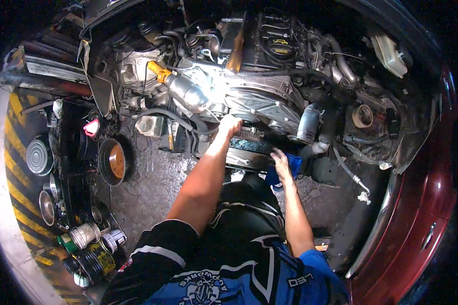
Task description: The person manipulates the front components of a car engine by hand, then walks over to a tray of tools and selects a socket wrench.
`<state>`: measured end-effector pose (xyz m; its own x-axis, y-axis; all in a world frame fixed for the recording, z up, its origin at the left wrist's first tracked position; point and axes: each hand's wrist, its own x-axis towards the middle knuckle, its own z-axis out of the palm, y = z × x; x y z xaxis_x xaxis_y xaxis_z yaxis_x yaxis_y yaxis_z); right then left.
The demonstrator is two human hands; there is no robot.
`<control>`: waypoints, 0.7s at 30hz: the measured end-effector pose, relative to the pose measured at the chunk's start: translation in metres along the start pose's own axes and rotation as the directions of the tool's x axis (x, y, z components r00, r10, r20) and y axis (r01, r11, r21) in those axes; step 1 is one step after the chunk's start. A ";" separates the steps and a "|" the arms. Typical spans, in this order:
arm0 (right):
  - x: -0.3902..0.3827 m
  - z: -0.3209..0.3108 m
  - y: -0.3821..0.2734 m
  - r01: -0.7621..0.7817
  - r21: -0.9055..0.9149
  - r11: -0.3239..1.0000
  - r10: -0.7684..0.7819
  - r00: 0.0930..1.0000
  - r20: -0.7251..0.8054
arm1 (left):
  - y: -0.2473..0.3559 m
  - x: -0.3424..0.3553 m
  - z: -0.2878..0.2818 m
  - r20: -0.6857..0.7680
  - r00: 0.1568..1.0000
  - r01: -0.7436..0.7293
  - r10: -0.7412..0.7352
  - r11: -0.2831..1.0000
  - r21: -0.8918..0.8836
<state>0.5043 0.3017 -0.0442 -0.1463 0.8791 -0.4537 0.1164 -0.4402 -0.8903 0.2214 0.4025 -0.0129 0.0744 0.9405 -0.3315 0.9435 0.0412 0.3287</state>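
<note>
White lettering and an emblem [202, 292] noted on the person's blue-and-black shirt [236, 278]; shorter lettering [301, 280] borne at its right. Yellow symbol [280, 41] and tiny yellow print seen on dark round cap [281, 51]. Yellow-black hazard stripes [23, 183] painted far left. Markings on pale tin [114, 239] too small to be read.

The engine's front [269, 104] closes the way beyond the left hand [231, 125]; a lamp [188, 94] and a dark hose [170, 115] crowd its left. A gap remains between it and the right hand [281, 163]. A grey pipe [309, 122] obstructs beyond the right hand. Wider passage lies over the floor [150, 190], left of the left forearm [201, 185].
</note>
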 end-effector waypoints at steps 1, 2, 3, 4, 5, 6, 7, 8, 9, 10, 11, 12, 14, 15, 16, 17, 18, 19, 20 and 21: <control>-0.001 0.004 -0.004 0.006 0.003 1.000 -0.006 1.000 0.009 | -0.007 0.005 0.002 0.046 0.983 0.182 -0.176 0.965 -0.191; -0.002 0.008 -0.007 0.001 -0.007 1.000 -0.001 1.000 0.026 | -0.014 0.005 0.006 0.082 0.962 0.272 -0.259 0.921 -0.281; -0.003 0.008 -0.010 -0.010 -0.022 1.000 0.011 0.999 0.032 | -0.016 0.008 0.013 0.125 0.935 0.353 -0.331 0.860 -0.368; -0.005 0.008 -0.012 -0.011 -0.023 1.000 0.011 0.999 0.032 | -0.020 0.009 0.020 0.069 0.952 0.303 -0.298 0.885 -0.353; -0.006 0.009 -0.015 -0.018 -0.007 1.000 0.018 0.999 0.035 | -0.025 0.010 0.026 0.041 0.958 0.280 -0.283 0.896 -0.344; -0.007 0.004 -0.014 -0.026 0.006 1.000 0.026 0.999 0.023 | -0.021 0.014 0.030 0.017 0.967 0.245 -0.255 0.908 -0.339; -0.006 0.000 -0.013 -0.027 0.003 1.000 0.027 1.000 0.015 | -0.018 0.016 0.033 0.054 0.959 0.279 -0.278 0.889 -0.364; -0.006 -0.002 -0.012 -0.037 0.001 0.999 0.037 0.999 0.005 | -0.016 0.019 0.035 0.074 0.955 0.294 -0.288 0.879 -0.376; -0.006 0.003 -0.015 -0.043 0.004 0.999 0.043 0.999 0.012 | -0.021 0.017 0.035 0.087 0.946 0.320 -0.312 0.866 -0.383; -0.006 0.008 -0.019 -0.040 0.007 0.999 0.040 0.999 0.024 | -0.027 0.015 0.035 0.053 0.944 0.324 -0.327 0.880 -0.348; -0.007 0.013 -0.022 -0.045 0.002 0.999 0.045 0.998 0.051 | -0.034 0.010 0.033 0.032 0.939 0.334 -0.343 0.884 -0.328; -0.008 0.017 -0.025 -0.052 -0.009 0.999 0.053 0.996 0.071 | -0.037 0.007 0.032 0.015 0.936 0.339 -0.352 0.888 -0.311; -0.002 -0.006 -0.011 -0.083 0.049 0.995 0.082 0.996 0.024 | 0.000 0.018 0.021 0.034 0.976 0.217 -0.217 0.928 -0.302; -0.003 -0.004 -0.013 -0.119 0.122 0.985 0.115 0.993 0.040 | 0.000 0.014 0.018 0.038 0.981 0.194 -0.191 0.936 -0.292; -0.003 -0.003 -0.014 -0.121 0.122 0.985 0.117 0.992 0.039 | 0.001 0.011 0.015 0.085 0.978 0.206 -0.188 0.900 -0.384; -0.003 -0.001 -0.015 -0.077 0.061 0.995 0.075 0.997 0.036 | 0.005 0.010 0.012 0.109 0.977 0.211 -0.182 0.878 -0.429; -0.005 0.011 -0.024 -0.032 0.007 0.999 0.032 0.998 0.061 | -0.005 0.003 0.011 0.128 0.971 0.237 -0.200 0.853 -0.464; -0.004 0.024 -0.032 -0.025 0.045 0.999 0.020 0.993 0.118 | -0.016 0.000 0.010 0.044 0.961 0.268 -0.271 0.889 -0.372; -0.004 0.042 -0.040 -0.017 0.052 0.998 0.009 0.989 0.146 | -0.031 -0.007 0.007 -0.008 0.949 0.296 -0.315 0.900 -0.320; -0.001 0.052 -0.044 -0.015 0.075 0.997 0.004 0.991 0.132 | -0.031 -0.009 -0.003 -0.059 0.940 0.310 -0.337 0.911 -0.273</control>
<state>0.4481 0.3108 -0.0063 -0.2746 0.8451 -0.4587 0.0442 -0.4654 -0.8840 0.1908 0.3935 -0.0175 -0.2674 0.8895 -0.3705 0.7943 0.4211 0.4378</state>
